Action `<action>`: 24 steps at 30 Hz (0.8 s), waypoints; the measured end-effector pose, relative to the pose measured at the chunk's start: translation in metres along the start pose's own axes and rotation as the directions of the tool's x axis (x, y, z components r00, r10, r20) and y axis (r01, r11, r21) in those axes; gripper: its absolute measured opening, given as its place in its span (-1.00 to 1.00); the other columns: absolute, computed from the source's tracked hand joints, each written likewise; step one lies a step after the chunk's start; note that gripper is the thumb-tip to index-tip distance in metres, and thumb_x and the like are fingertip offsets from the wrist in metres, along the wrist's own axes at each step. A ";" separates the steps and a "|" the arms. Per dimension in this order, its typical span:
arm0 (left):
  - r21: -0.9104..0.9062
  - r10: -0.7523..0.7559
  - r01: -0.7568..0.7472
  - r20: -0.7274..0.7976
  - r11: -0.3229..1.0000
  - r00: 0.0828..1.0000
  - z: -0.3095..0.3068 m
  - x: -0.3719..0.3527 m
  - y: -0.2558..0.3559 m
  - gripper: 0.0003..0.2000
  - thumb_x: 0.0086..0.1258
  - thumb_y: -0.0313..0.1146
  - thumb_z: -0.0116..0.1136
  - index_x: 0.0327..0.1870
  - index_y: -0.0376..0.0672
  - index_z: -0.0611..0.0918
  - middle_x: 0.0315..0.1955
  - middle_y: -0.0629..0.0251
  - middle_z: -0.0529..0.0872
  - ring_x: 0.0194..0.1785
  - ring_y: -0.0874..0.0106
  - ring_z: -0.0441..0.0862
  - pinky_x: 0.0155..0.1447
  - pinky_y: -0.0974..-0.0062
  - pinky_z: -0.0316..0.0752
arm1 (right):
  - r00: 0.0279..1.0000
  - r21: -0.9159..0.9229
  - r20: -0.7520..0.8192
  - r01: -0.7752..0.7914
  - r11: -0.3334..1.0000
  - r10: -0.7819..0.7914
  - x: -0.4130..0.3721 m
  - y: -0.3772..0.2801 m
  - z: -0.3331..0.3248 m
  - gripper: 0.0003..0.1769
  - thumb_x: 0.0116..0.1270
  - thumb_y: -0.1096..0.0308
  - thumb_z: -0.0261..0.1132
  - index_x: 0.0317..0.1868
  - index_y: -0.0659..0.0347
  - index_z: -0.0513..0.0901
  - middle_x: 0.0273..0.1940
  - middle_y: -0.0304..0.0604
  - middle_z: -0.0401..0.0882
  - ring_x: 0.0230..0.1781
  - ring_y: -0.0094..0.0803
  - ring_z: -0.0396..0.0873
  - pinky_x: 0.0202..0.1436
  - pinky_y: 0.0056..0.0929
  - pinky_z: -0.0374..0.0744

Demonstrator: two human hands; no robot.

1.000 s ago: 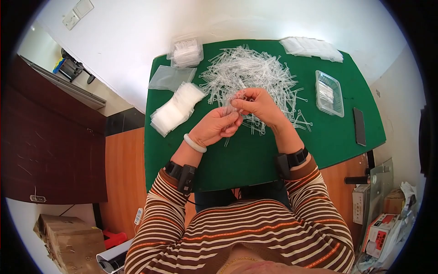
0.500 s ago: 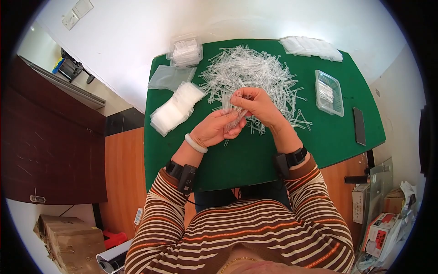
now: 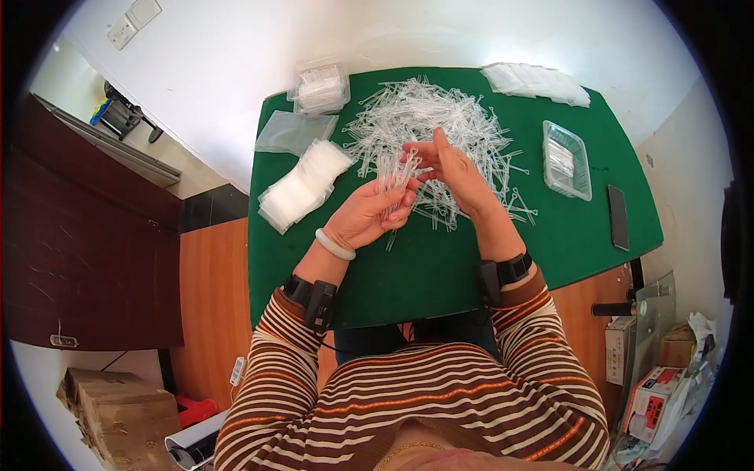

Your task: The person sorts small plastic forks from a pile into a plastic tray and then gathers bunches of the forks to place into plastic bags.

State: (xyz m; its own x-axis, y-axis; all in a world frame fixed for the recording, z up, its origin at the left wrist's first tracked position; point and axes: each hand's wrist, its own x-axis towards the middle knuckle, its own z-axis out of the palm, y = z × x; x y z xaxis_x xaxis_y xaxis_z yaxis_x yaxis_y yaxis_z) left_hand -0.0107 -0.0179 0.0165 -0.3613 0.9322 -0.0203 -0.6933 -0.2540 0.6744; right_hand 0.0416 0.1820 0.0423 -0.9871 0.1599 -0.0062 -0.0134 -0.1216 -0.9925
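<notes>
Green counter (image 3: 440, 267), middle area: bundle of clear plastic sticks (image 3: 390, 174) held just above the surface.
The left hand (image 3: 363, 216) has its fingers curled tight around the bundle, which stands nearly upright. The right hand (image 3: 449, 169) sits just right of it, fingers spread, with the tips touching the bundle's far end. A loose pile of the same sticks (image 3: 448, 110) lies just beyond both hands. A stack of clear bags (image 3: 302, 188) lies to the left. A clear tray (image 3: 567, 161) and a dark phone (image 3: 619, 217) lie to the right.

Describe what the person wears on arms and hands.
Both sleeves are long, striped brown, cream and orange. A black strapped device sits on each wrist. The left wrist also bears a pale bangle. The left hand and right hand are ungloved.
</notes>
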 end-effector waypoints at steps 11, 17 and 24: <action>0.399 0.183 -0.108 -0.154 0.910 0.971 -0.003 0.009 -0.016 -0.84 0.47 -0.37 0.25 -0.04 -0.18 0.58 -0.35 0.47 0.56 -0.40 0.67 0.40 -0.38 0.70 0.26 | 0.915 -0.305 0.403 0.139 0.942 -0.005 -0.008 0.018 0.016 -0.50 0.42 0.10 0.35 0.22 0.23 0.58 -0.04 -0.16 0.63 0.05 -0.33 0.55 0.15 -0.32 0.53; 0.613 0.450 -0.224 -0.241 0.757 0.860 0.002 0.011 -0.026 -0.84 0.44 -0.30 0.31 -0.24 -0.18 0.63 -0.39 0.51 0.58 -0.38 0.70 0.45 -0.35 0.69 0.29 | 0.831 -0.312 0.454 0.485 0.817 -0.320 -0.011 0.008 0.027 -0.37 0.36 0.13 0.40 0.35 0.22 0.48 0.20 -0.08 0.52 0.23 -0.27 0.47 0.31 -0.30 0.44; 0.721 0.603 -0.232 -0.309 0.653 0.736 0.004 0.007 -0.017 -0.81 0.49 -0.28 0.27 -0.33 -0.15 0.63 -0.46 0.51 0.58 -0.37 0.70 0.45 -0.29 0.68 0.32 | 0.833 -0.336 0.434 0.504 0.796 -0.344 -0.010 -0.002 0.018 -0.28 0.35 0.15 0.41 0.44 0.21 0.40 0.37 -0.10 0.44 0.37 -0.29 0.40 0.45 -0.25 0.34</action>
State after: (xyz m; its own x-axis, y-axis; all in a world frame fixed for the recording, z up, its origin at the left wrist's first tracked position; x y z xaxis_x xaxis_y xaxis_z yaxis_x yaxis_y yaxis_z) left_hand 0.0012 -0.0061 0.0080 -0.8762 0.4533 0.1636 0.0807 -0.1968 0.9771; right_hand 0.0487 0.1627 0.0464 -0.8866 -0.2499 0.3891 -0.4543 0.3127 -0.8342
